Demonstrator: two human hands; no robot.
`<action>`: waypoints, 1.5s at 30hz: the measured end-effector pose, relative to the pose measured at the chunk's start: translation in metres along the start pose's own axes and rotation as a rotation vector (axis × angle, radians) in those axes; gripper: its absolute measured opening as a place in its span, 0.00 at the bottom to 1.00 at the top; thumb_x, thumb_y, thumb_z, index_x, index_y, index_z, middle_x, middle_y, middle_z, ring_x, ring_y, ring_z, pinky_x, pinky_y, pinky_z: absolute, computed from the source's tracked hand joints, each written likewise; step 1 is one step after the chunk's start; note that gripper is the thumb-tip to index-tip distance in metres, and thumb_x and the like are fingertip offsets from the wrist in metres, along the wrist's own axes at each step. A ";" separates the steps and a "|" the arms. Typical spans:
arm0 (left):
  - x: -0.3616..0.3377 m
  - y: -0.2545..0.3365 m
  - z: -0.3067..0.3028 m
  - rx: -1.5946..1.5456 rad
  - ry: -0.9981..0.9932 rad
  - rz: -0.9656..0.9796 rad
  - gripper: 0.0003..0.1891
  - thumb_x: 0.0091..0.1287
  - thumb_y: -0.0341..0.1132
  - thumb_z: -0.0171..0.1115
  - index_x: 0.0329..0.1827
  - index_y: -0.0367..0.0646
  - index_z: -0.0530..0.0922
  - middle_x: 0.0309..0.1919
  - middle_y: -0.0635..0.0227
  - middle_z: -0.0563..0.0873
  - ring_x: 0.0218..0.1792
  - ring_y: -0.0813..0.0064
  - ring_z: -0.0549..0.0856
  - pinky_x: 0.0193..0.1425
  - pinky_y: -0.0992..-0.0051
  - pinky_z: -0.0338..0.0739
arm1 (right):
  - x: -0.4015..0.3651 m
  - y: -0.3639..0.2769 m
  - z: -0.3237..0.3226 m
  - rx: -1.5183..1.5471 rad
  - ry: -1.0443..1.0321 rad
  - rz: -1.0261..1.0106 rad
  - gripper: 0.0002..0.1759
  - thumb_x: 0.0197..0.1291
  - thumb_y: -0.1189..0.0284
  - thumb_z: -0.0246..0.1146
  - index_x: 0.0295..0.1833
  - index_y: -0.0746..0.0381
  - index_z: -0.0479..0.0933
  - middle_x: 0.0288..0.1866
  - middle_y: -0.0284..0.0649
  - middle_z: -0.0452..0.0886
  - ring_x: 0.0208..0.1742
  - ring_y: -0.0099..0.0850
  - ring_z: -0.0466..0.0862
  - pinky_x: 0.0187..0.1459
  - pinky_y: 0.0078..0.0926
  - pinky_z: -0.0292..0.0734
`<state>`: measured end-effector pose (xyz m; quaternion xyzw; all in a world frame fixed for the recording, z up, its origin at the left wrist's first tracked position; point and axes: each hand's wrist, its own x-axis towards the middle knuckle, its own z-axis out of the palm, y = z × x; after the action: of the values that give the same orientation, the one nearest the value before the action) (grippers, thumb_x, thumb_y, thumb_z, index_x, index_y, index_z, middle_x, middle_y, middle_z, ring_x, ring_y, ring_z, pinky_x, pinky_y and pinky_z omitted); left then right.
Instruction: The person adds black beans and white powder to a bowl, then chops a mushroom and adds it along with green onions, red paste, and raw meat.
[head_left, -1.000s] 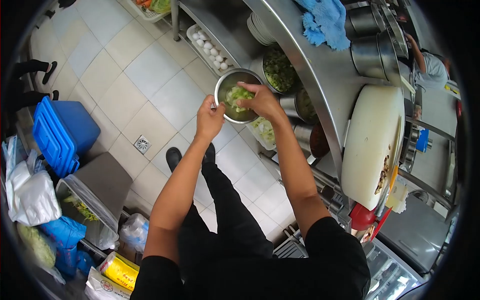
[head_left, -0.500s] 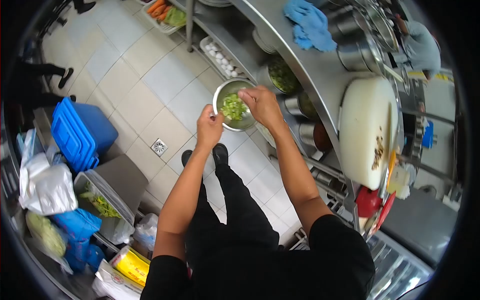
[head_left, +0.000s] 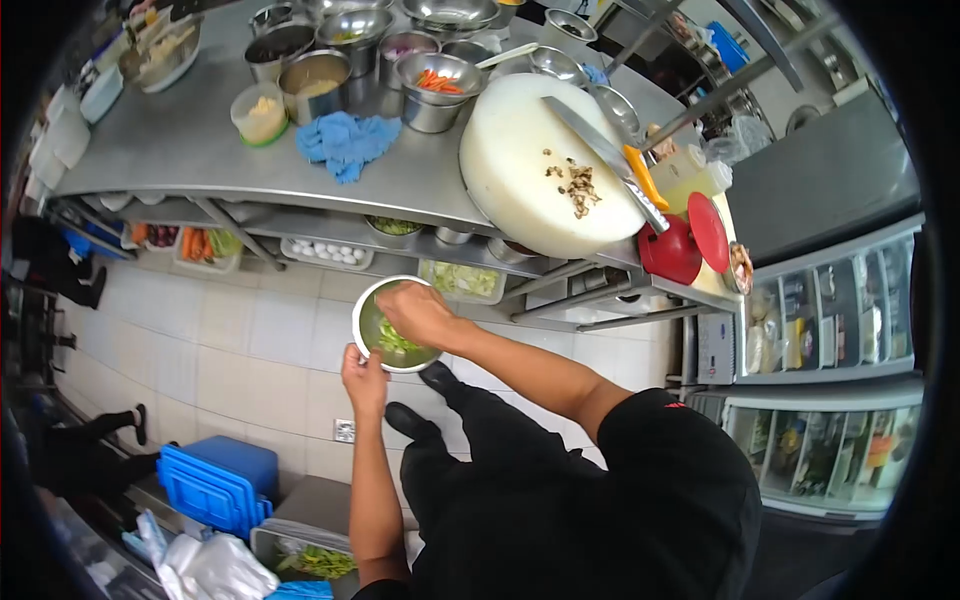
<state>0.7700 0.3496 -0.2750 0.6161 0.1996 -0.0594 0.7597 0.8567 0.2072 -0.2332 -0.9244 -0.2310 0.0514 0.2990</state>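
A metal bowl (head_left: 362, 312) hangs above the floor in front of me, with chopped green vegetable (head_left: 396, 341) inside. My left hand (head_left: 366, 383) is closed on its near left rim. Over the opening, my right hand (head_left: 420, 316) reaches in from the right with its fingers bent down by the greens. Those fingertips are partly hidden, and I cannot make out what is between them. On the counter above, a thick round cutting board (head_left: 510, 190) carries dark chopped pieces (head_left: 578, 188) and a cleaver (head_left: 590, 135).
A steel counter (head_left: 230, 150) runs across the top, holding several metal bowls and a blue cloth (head_left: 345, 145). Below are a tray of eggs (head_left: 328, 254) and a tray of cut cabbage (head_left: 462, 281). A blue bin (head_left: 220, 485) stands lower left. Another person's legs (head_left: 90, 445) show at left.
My view has turned toward the counter, bringing the cutting board and fridge into sight. The bowl stays in my left hand. My right hand has dipped lower into the bowl.
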 end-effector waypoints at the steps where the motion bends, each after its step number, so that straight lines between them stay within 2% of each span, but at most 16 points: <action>1: -0.007 0.009 0.004 0.014 -0.028 0.000 0.03 0.67 0.26 0.55 0.34 0.42 0.71 0.27 0.71 0.79 0.18 0.86 0.73 0.19 0.84 0.68 | -0.009 -0.006 -0.008 -0.046 0.238 -0.226 0.10 0.58 0.72 0.58 0.43 0.64 0.78 0.39 0.54 0.77 0.40 0.54 0.79 0.42 0.48 0.74; 2: -0.012 0.019 0.009 0.026 -0.059 0.006 0.03 0.67 0.26 0.55 0.34 0.42 0.72 0.27 0.70 0.79 0.18 0.86 0.73 0.19 0.84 0.68 | -0.017 -0.010 -0.019 -0.045 0.275 -0.224 0.10 0.58 0.72 0.58 0.43 0.64 0.78 0.39 0.54 0.77 0.40 0.54 0.79 0.42 0.48 0.74; 4: -0.021 0.043 0.020 0.031 -0.117 -0.024 0.03 0.66 0.26 0.54 0.34 0.42 0.72 0.27 0.70 0.79 0.18 0.86 0.73 0.19 0.84 0.68 | -0.024 -0.037 -0.060 0.028 0.030 0.268 0.15 0.56 0.79 0.54 0.48 0.63 0.78 0.45 0.54 0.78 0.47 0.53 0.79 0.49 0.45 0.75; 6: -0.026 0.069 0.032 0.099 -0.169 -0.002 0.02 0.66 0.25 0.55 0.34 0.41 0.72 0.26 0.70 0.79 0.18 0.85 0.73 0.20 0.84 0.68 | -0.036 -0.034 -0.073 0.041 0.071 0.213 0.12 0.55 0.78 0.58 0.46 0.64 0.78 0.46 0.53 0.77 0.49 0.53 0.79 0.50 0.45 0.74; 9: -0.028 0.092 0.047 0.121 -0.227 0.030 0.02 0.65 0.25 0.55 0.35 0.41 0.72 0.25 0.70 0.79 0.18 0.86 0.73 0.19 0.84 0.67 | -0.050 -0.040 -0.090 0.077 0.383 -0.083 0.09 0.54 0.72 0.65 0.36 0.65 0.75 0.43 0.54 0.78 0.41 0.52 0.80 0.40 0.47 0.73; 14: -0.016 0.140 0.090 0.150 -0.289 0.056 0.03 0.64 0.26 0.56 0.33 0.41 0.72 0.23 0.71 0.78 0.17 0.86 0.72 0.19 0.83 0.66 | -0.059 -0.044 -0.176 0.054 0.318 0.190 0.12 0.56 0.65 0.66 0.35 0.64 0.78 0.38 0.43 0.81 0.40 0.42 0.81 0.40 0.42 0.73; 17: -0.002 0.165 0.123 0.155 -0.364 0.115 0.02 0.64 0.26 0.56 0.34 0.40 0.72 0.24 0.72 0.78 0.18 0.86 0.72 0.19 0.84 0.65 | -0.061 -0.032 -0.205 -0.053 0.707 -0.274 0.11 0.57 0.68 0.64 0.35 0.66 0.79 0.36 0.46 0.82 0.39 0.46 0.81 0.42 0.38 0.76; 20: 0.010 0.182 0.155 0.113 -0.416 0.179 0.01 0.64 0.26 0.56 0.35 0.40 0.73 0.24 0.72 0.78 0.18 0.87 0.72 0.18 0.84 0.64 | -0.050 0.004 -0.215 0.020 0.742 -0.338 0.09 0.54 0.72 0.65 0.38 0.67 0.80 0.40 0.45 0.82 0.40 0.47 0.81 0.45 0.36 0.78; 21: 0.014 0.185 0.163 0.079 -0.419 0.164 0.01 0.65 0.26 0.56 0.35 0.40 0.73 0.24 0.72 0.78 0.18 0.87 0.72 0.18 0.85 0.64 | -0.056 0.007 -0.226 0.135 0.738 -0.205 0.07 0.54 0.78 0.62 0.40 0.67 0.80 0.40 0.45 0.82 0.40 0.47 0.81 0.45 0.37 0.78; 26: 0.049 0.203 0.206 0.012 -0.403 0.165 0.03 0.66 0.29 0.56 0.35 0.40 0.73 0.23 0.72 0.77 0.18 0.87 0.71 0.19 0.85 0.64 | -0.089 0.044 -0.295 0.157 0.927 0.079 0.10 0.54 0.80 0.58 0.42 0.65 0.80 0.39 0.50 0.80 0.42 0.47 0.81 0.44 0.40 0.77; 30: 0.114 0.208 0.244 -0.034 -0.443 0.222 0.04 0.66 0.29 0.56 0.34 0.39 0.73 0.21 0.71 0.75 0.17 0.84 0.72 0.19 0.82 0.64 | -0.119 0.122 -0.302 -0.423 0.719 0.299 0.11 0.53 0.79 0.58 0.44 0.66 0.77 0.38 0.50 0.79 0.43 0.49 0.79 0.47 0.42 0.75; 33: 0.150 0.209 0.286 0.012 -0.421 0.246 0.05 0.63 0.28 0.57 0.31 0.39 0.71 0.20 0.70 0.74 0.16 0.82 0.71 0.19 0.81 0.65 | -0.125 0.144 -0.289 -0.644 0.655 0.307 0.15 0.53 0.79 0.57 0.48 0.65 0.76 0.37 0.51 0.78 0.43 0.51 0.79 0.46 0.44 0.74; 38: 0.195 0.186 0.328 -0.061 -0.437 0.165 0.09 0.63 0.30 0.59 0.28 0.38 0.69 0.19 0.67 0.75 0.16 0.78 0.75 0.18 0.79 0.71 | -0.111 0.171 -0.286 -0.647 0.524 0.472 0.16 0.53 0.79 0.57 0.49 0.64 0.75 0.36 0.55 0.77 0.42 0.53 0.79 0.46 0.47 0.74; 40: 0.195 0.185 0.335 -0.049 -0.424 0.098 0.13 0.67 0.37 0.59 0.29 0.36 0.71 0.20 0.65 0.78 0.17 0.77 0.78 0.19 0.79 0.72 | -0.105 0.169 -0.295 -0.624 0.487 0.531 0.15 0.54 0.78 0.55 0.49 0.64 0.75 0.35 0.56 0.78 0.41 0.53 0.79 0.45 0.49 0.74; 42: 0.186 0.191 0.325 -0.021 -0.431 0.107 0.16 0.68 0.41 0.59 0.31 0.35 0.73 0.22 0.64 0.79 0.19 0.76 0.79 0.21 0.79 0.73 | -0.103 0.161 -0.300 -0.676 0.481 0.505 0.12 0.59 0.76 0.53 0.47 0.63 0.75 0.34 0.51 0.79 0.34 0.49 0.81 0.36 0.47 0.77; 45: 0.166 0.192 0.299 0.156 -0.471 0.198 0.21 0.69 0.47 0.58 0.34 0.33 0.76 0.23 0.63 0.81 0.21 0.77 0.81 0.26 0.79 0.76 | -0.107 0.133 -0.317 -0.642 0.401 0.650 0.10 0.59 0.76 0.52 0.45 0.65 0.74 0.32 0.53 0.80 0.32 0.49 0.83 0.34 0.45 0.78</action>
<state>1.0553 0.1335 -0.1142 0.6587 -0.0490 -0.1417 0.7373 0.8881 -0.1042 -0.0558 -0.9857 0.1268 -0.1106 0.0062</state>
